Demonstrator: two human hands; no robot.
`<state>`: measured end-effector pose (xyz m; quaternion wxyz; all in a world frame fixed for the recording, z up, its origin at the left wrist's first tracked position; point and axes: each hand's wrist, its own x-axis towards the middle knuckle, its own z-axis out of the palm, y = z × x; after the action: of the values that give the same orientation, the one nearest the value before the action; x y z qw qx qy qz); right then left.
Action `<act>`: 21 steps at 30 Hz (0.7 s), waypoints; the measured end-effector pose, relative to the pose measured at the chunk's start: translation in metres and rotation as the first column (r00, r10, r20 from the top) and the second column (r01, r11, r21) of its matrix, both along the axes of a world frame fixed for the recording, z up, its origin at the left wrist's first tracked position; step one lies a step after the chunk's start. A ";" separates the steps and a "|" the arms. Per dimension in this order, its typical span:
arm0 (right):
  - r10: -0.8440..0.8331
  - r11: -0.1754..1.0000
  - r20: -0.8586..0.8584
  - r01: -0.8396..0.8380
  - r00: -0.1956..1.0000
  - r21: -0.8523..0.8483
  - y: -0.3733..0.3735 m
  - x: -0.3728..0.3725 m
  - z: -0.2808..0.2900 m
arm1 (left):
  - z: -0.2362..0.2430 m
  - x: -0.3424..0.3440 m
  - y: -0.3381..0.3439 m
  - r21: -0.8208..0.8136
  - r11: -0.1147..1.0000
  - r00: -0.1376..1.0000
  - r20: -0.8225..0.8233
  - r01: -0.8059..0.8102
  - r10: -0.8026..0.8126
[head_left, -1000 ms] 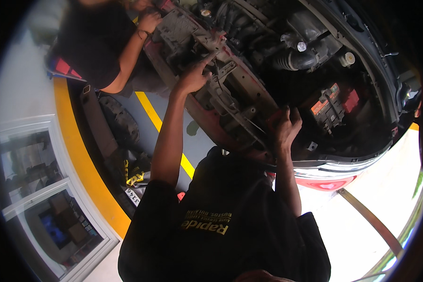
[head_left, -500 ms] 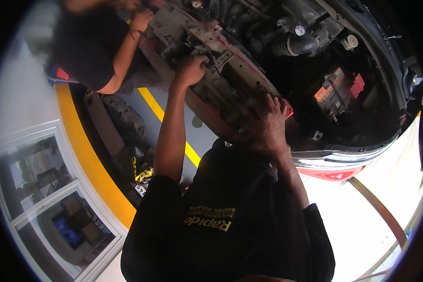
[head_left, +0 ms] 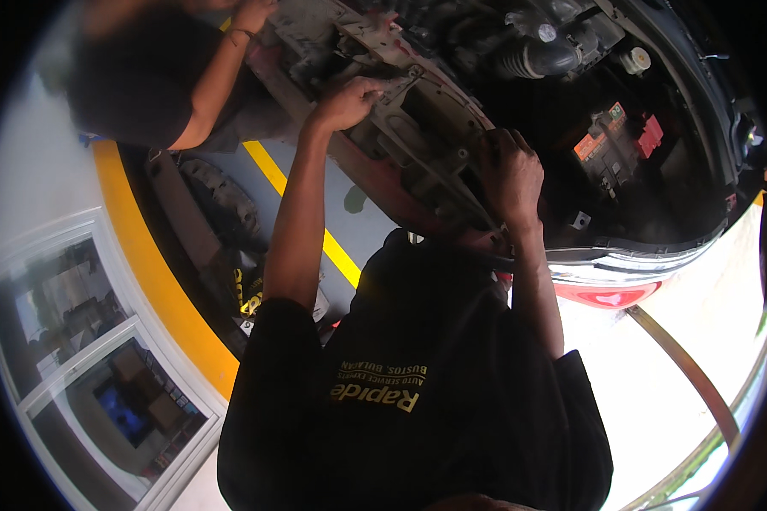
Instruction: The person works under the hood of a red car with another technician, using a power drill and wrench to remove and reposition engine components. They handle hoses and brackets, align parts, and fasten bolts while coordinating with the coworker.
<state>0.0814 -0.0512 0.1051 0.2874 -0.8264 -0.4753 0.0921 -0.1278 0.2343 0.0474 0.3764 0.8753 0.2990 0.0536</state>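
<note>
Ahead of me lies the dusty, reddish front frame (head_left: 375, 175) of a car with its engine bay exposed. My left hand (head_left: 347, 104) is closed, thumb and fingers pressed together at the near end of a slotted metal bracket (head_left: 403, 83) on that frame. Farther right, my right hand (head_left: 515, 177) bends over the frame's inner edge with its fingers curled. Dark shadow hides its fingertips, so what they grip does not show. Between both hands runs a thin metal brace (head_left: 426, 162).
At upper left a co-worker's hand (head_left: 251, 13) touches the same frame. The bay holds a ribbed air hose (head_left: 533, 60) and a battery (head_left: 601, 132) with a red cover. Dark removed parts (head_left: 217, 200) lie on the floor at left, beside a yellow kerb (head_left: 149, 255) and a window (head_left: 102, 341).
My right hand has gone from spread fingers lying on the frame to curled fingers, shifting slightly right and up. My left hand stays at the bracket. The whole view has shifted a little.
</note>
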 end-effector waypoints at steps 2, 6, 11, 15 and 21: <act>-0.022 0.999 -0.073 0.019 0.997 -0.034 0.003 0.005 0.005 | -0.003 0.006 -0.008 0.009 1.000 0.996 0.084 -0.006 0.006; 0.100 0.995 0.012 -0.100 0.995 -0.014 0.017 0.010 0.011 | -0.016 0.025 -0.046 0.336 0.940 0.994 -0.064 -0.063 0.090; 0.100 0.995 -0.381 -0.091 0.919 0.041 0.024 0.023 0.003 | -0.037 0.055 -0.083 0.596 0.788 0.953 -0.120 -0.154 0.277; 0.189 0.980 -0.339 -0.158 0.922 0.119 0.020 0.036 -0.006 | -0.037 0.067 -0.074 0.598 0.793 0.940 -0.190 -0.119 0.285; 0.182 0.973 -0.523 -0.076 0.833 0.218 0.017 0.043 -0.009 | -0.021 0.061 -0.062 0.480 0.866 0.973 -0.096 -0.141 0.212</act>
<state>0.1243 -0.0338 0.0962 0.4794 -0.7020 -0.4365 0.2946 -0.0664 0.1722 0.0260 0.1236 0.9108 0.3825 0.0946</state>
